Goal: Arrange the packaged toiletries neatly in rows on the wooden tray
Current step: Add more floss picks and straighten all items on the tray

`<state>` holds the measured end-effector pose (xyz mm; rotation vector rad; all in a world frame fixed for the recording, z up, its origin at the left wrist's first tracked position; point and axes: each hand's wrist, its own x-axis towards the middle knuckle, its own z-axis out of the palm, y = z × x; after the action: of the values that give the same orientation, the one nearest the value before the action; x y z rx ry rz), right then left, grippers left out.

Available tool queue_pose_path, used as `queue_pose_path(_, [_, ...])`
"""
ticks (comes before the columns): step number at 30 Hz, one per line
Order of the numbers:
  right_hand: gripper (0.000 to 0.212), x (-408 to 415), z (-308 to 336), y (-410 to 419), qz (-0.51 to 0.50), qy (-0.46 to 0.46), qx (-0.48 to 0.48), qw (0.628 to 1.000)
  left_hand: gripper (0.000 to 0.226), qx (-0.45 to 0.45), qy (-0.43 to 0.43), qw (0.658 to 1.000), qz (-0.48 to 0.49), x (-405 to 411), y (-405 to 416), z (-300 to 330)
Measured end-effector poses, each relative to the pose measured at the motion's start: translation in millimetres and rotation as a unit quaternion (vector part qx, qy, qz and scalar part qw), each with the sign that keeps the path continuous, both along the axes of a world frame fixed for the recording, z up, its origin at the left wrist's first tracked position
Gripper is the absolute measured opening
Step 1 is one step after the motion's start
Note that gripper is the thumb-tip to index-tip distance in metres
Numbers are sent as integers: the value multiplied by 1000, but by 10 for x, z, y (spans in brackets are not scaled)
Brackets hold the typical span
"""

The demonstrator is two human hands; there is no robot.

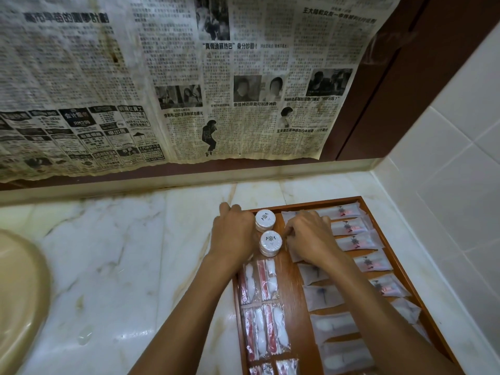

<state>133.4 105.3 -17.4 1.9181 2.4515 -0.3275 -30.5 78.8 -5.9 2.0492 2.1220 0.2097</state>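
Two round tubs (268, 231) stand one behind the other at the tray's (303, 204) upper left corner, between my hands. My left hand (233, 234) curls beside them at the tray's edge; whether it grips anything I cannot tell. My right hand (308, 235) pinches a flat packet (289, 214) just right of them, its length running crosswise.

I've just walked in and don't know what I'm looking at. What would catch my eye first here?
Probably the yellowed newspaper covering the wall above the marble counter. Below it, at the right, a wooden tray holds rows of packaged toiletries, with two stacks of round white soaps at its far left corner. The left hand and right hand reach in on either side of those stacks.
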Motion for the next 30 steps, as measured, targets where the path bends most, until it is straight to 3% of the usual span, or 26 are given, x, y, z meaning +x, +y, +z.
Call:
queue_pose_path(5, [18, -36, 67, 189, -2, 30, 25, 999, 23, 18, 35, 999, 14, -107, 149, -9])
queue_pose_path(11, [21, -157, 60, 377, 35, -15, 8, 999, 24, 4, 68, 998, -10, -55, 293, -84])
queue_pose_path(18, [12, -266, -19, 450, 56, -46, -20, 997, 16, -15, 75, 997, -23, 17, 379, -140])
queue_pose_path(24, [31, -272, -85, 452, 50, -52, -33, 997, 20, -26, 71, 997, -24, 25, 420, -189])
queue_pose_path(30, [31, -297, -88, 452, 51, -62, -28, 996, 23, -34, 74, 996, -30, 43, 412, -156])
